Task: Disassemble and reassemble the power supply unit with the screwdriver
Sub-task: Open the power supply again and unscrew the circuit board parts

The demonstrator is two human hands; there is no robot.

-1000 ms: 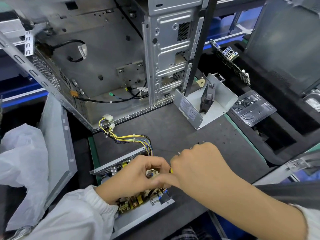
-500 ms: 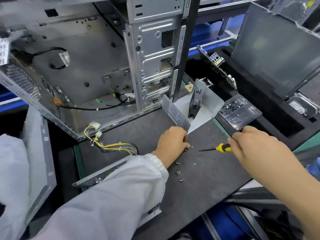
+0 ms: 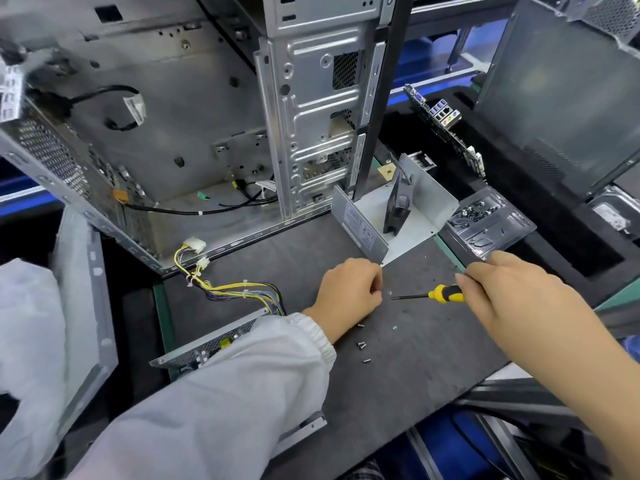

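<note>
Grey sheet metal of the opened power supply unit (image 3: 207,344) shows at the left, mostly hidden under the white sleeve (image 3: 221,393), its yellow wire bundle (image 3: 225,289) trailing up the dark desk (image 3: 415,375) toward the empty computer case (image 3: 173,133). Just right of that, the left hand (image 3: 349,292) rests on the desk with its fingers (image 3: 375,289) curled inward; whether they pinch a screw cannot be told. Loose screws (image 3: 362,345) lie just below those fingers, and one tiny screw (image 3: 390,292) sits between the fingertips and the tool tip. The right hand (image 3: 505,292) grips the yellow-and-black handle of the screwdriver (image 3: 429,295), fingers clamped round it, shaft pointing left. The removed cover with its fan (image 3: 398,209) stands beyond both hands. The step looks like gathering freed screws; it would go best by keeping them in one cluster near the fingers and holding the tip low and level so nothing is flicked off the desk. Against half a second ago, almost nothing differs: both hands hold the same places, and the screwdriver tip lies a shade closer to the left fingertips.
</note>
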